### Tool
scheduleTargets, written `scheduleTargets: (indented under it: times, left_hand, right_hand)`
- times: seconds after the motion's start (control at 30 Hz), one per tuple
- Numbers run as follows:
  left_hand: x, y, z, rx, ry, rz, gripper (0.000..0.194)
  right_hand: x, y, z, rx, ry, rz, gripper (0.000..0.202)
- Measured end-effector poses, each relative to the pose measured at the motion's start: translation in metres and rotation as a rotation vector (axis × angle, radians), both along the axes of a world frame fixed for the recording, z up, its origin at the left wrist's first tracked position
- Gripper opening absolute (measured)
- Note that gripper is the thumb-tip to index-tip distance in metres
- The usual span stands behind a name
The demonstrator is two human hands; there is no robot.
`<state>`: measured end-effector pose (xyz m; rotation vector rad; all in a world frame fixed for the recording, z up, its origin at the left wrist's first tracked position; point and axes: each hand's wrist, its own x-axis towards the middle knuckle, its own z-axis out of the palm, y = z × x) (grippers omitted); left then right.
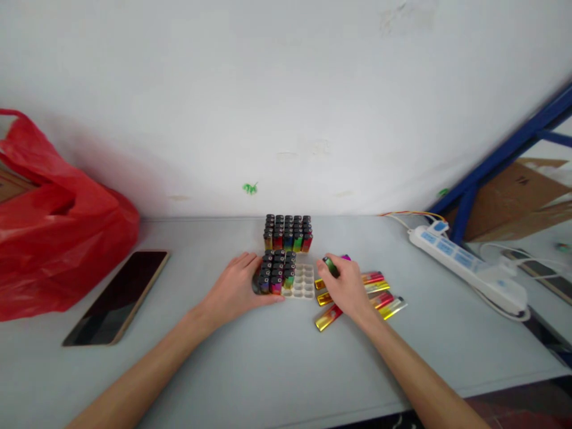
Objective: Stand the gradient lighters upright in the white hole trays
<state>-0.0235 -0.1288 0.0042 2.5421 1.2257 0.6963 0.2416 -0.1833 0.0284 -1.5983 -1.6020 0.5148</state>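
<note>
My left hand (236,285) curves round the left side of a pale tray (304,285) with round sockets, gripping it along with its upright lighters (276,273). These black-topped lighters fill the tray's left part, while bare sockets show on the right. Pinched in my right hand (351,289), just right of the tray, is a green lighter (330,266). Several shiny loose lighters (328,317), gold, red and yellow, lie beneath and around that hand, partly covered by it. Behind the tray stands a second block of upright lighters (288,233) in rows.
A phone (117,298) and a red plastic bag (67,220) are on the left. On the right lie a white power strip (467,268) and its cables, beside a blue metal frame (496,152) and a cardboard box (518,193). A white wall (286,107) rises behind the table.
</note>
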Motion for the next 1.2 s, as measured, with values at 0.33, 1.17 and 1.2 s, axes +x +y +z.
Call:
scheduleTargets:
  times: [0.33, 1.17, 1.2]
  left_hand:
    - [0.0, 0.001, -0.001, -0.026, -0.005, 0.015, 0.065]
    - [-0.002, -0.001, 0.012, -0.099, 0.031, -0.059, 0.061]
    - [-0.002, -0.001, 0.011, -0.098, 0.031, -0.064, 0.061]
  right_hand:
    - [0.003, -0.002, 0.002, 0.042, -0.018, 0.046, 0.039]
    - [-0.002, -0.011, 0.005, 0.012, -0.228, 0.453, 0.05]
    - [-0.004, -0.01, 0.003, 0.035, -0.275, 0.447, 0.051]
